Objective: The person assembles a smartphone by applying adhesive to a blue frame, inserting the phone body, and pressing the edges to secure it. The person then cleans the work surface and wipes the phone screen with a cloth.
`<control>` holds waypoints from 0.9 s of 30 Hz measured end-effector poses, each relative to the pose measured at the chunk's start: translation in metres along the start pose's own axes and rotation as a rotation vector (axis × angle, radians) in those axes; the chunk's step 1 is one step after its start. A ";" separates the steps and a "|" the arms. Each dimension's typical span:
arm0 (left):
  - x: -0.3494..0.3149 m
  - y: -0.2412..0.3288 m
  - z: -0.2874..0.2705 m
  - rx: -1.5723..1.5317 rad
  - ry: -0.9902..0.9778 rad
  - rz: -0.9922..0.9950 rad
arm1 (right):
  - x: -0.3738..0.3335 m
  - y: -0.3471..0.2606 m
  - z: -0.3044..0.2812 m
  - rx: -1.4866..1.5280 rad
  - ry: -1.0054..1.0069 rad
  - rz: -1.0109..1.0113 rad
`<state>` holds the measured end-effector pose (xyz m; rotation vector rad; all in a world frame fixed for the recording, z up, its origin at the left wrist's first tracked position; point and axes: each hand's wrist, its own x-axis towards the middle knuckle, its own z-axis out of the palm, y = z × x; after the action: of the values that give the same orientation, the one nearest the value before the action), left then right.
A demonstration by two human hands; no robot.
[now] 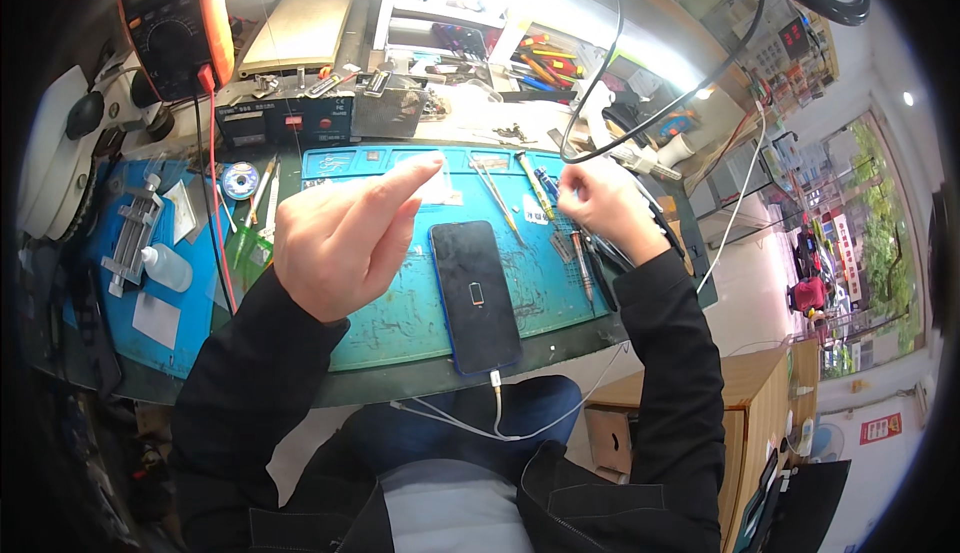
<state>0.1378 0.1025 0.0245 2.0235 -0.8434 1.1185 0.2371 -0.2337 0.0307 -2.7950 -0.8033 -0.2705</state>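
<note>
I see the phone point(475, 295) lying flat, screen up, on the teal work mat point(400, 323), a small battery icon lit on its dark screen and a white cable point(497, 405) plugged into its near end. It sits between my two hands, touched by neither. My left hand point(340, 238) hovers above the mat just left of the phone, fingers loosely extended, forefinger and thumb pointing forward, holding nothing. My right hand point(600, 201) is raised beyond the phone's far right corner, fingers curled tight; whether they pinch something I cannot tell. Tweezers point(497, 198) lie on the mat between.
</note>
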 end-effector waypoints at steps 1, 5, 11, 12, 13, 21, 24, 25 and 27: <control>0.000 -0.001 -0.002 0.009 -0.017 0.012 | 0.006 0.012 0.000 0.061 0.013 0.082; 0.001 -0.002 0.000 -0.006 -0.015 0.024 | 0.016 0.058 0.013 0.044 0.111 0.189; 0.000 -0.003 -0.003 0.021 -0.035 0.019 | 0.037 0.068 0.032 -0.054 -0.005 0.222; 0.000 -0.003 -0.003 0.013 -0.027 0.018 | 0.038 0.070 0.033 -0.071 0.042 0.228; 0.001 -0.003 -0.002 0.005 -0.019 0.017 | 0.038 0.072 0.033 -0.088 0.090 0.234; 0.000 -0.003 -0.001 0.019 -0.026 0.013 | 0.036 0.078 0.022 -0.152 -0.079 0.300; 0.001 -0.001 0.000 0.018 -0.036 0.005 | 0.034 0.084 0.028 -0.210 -0.047 0.231; 0.001 -0.001 0.000 0.017 -0.048 -0.001 | 0.032 0.088 0.030 -0.218 -0.028 0.207; 0.001 -0.001 -0.001 0.020 -0.059 -0.009 | 0.032 0.088 0.030 -0.227 -0.014 0.185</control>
<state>0.1384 0.1037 0.0252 2.0837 -0.8555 1.0704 0.3146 -0.2830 -0.0047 -3.0606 -0.5413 -0.3287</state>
